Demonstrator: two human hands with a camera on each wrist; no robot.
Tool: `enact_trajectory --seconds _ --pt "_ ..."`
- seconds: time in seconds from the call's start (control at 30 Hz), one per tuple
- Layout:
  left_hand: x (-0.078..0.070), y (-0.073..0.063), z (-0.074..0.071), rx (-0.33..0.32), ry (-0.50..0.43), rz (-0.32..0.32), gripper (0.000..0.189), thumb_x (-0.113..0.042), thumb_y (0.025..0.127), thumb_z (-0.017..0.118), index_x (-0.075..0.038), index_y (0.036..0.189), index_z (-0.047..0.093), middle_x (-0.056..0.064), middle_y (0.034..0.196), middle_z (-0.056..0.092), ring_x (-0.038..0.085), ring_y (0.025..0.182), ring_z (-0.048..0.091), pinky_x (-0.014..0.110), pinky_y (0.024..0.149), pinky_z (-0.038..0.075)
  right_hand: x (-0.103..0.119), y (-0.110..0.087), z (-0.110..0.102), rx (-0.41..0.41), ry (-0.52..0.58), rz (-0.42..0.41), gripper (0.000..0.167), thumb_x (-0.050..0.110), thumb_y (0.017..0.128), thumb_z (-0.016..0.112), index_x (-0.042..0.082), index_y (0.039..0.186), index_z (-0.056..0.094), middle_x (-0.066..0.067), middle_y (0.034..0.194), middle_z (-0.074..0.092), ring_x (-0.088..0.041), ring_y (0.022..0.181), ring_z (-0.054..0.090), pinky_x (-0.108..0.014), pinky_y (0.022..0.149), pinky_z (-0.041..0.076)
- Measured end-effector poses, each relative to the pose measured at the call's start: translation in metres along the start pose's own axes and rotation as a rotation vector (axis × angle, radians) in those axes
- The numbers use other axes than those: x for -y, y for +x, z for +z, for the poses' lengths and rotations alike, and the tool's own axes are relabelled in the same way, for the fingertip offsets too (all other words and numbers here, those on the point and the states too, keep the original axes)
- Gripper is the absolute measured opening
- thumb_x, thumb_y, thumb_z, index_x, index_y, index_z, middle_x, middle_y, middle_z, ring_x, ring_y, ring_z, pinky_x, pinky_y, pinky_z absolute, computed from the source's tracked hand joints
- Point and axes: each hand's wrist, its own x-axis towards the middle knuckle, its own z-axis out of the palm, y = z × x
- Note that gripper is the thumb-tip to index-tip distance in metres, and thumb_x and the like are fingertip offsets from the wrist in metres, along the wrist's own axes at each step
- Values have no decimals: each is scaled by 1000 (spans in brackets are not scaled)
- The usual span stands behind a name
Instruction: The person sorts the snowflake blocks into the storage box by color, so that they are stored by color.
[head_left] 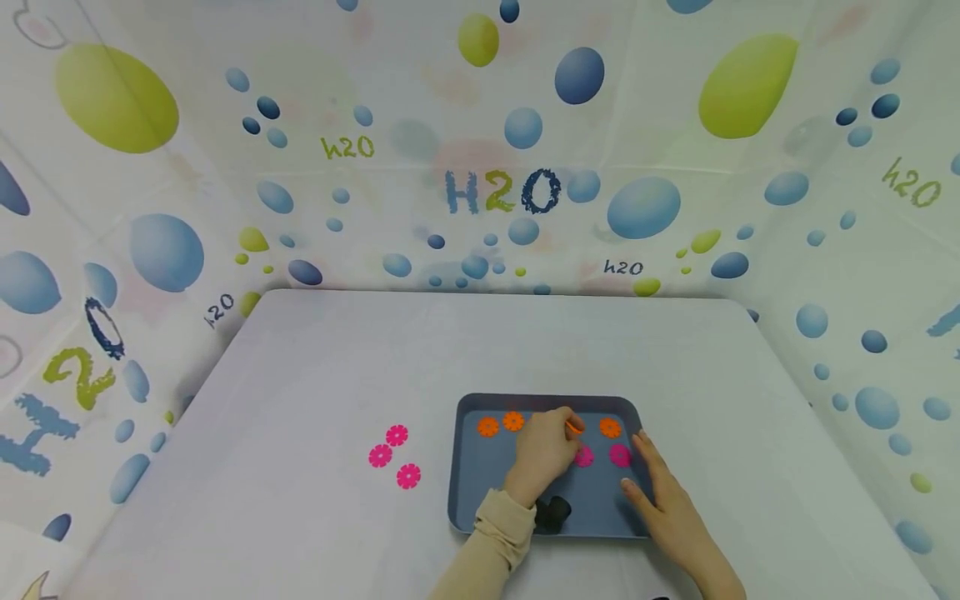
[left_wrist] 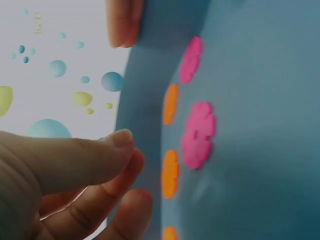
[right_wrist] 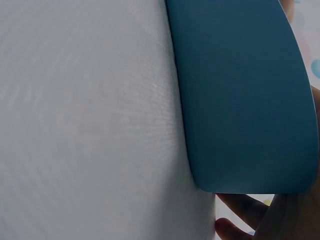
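Note:
My left hand [head_left: 546,446] hovers over the blue-grey tray [head_left: 467,475], thumb and fingers loosely bent close together. In the left wrist view, no piece shows between its fingertips. Just beyond them lies an orange flower-shaped disc [left_wrist: 170,174], of which the head view shows only a sliver. Other orange discs [head_left: 487,427] run along the tray's far side, partly hidden by the hand. Two pink flower-shaped discs [head_left: 619,454] lie nearer. My right hand [head_left: 671,508] rests at the tray's right rim, fingers fairly straight, thumb reaching over the inside.
Three loose pink discs [head_left: 380,456] lie on the white table [head_left: 322,375], left of the tray. A dark rounded object [head_left: 555,511] shows beside the left cuff, over the tray's near part. A printed cloth [head_left: 420,125] surrounds the table at the back and sides.

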Motion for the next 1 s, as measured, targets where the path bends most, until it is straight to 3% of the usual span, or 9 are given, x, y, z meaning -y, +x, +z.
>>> enact_trajectory --seconds 0.27,0.43,0.77,1.0 --pt "-2 -3 -15 26 -140 16 12 -10 84 73 -10 96 72 3 80 72 5 56 56 17 46 41 -2 0 -1 -1 5 -5 63 24 98 55 3 151 27 -26 158 21 -54 140 23 -71 103 25" --pt "10 -7 -32 0 -222 13 12 -11 85 72 -10 97 72 3 82 71 5 61 57 18 51 44 -3 0 1 2 12 -10 63 23 98 54 3 151 26 -25 158 20 -54 141 22 -72 103 24" --pt "60 -23 -82 -211 -333 -66 14 -6 86 69 -6 100 70 7 86 73 13 70 62 21 60 50 -3 -1 0 -1 6 -11 63 23 98 54 3 151 26 -25 158 19 -54 141 21 -71 103 24" --pt "88 -29 -99 -325 -331 -165 15 -9 86 71 -6 101 70 8 87 74 16 73 65 21 62 50 -1 0 2 9 9 1 64 24 98 54 3 151 26 -25 158 19 -53 141 21 -71 104 23"
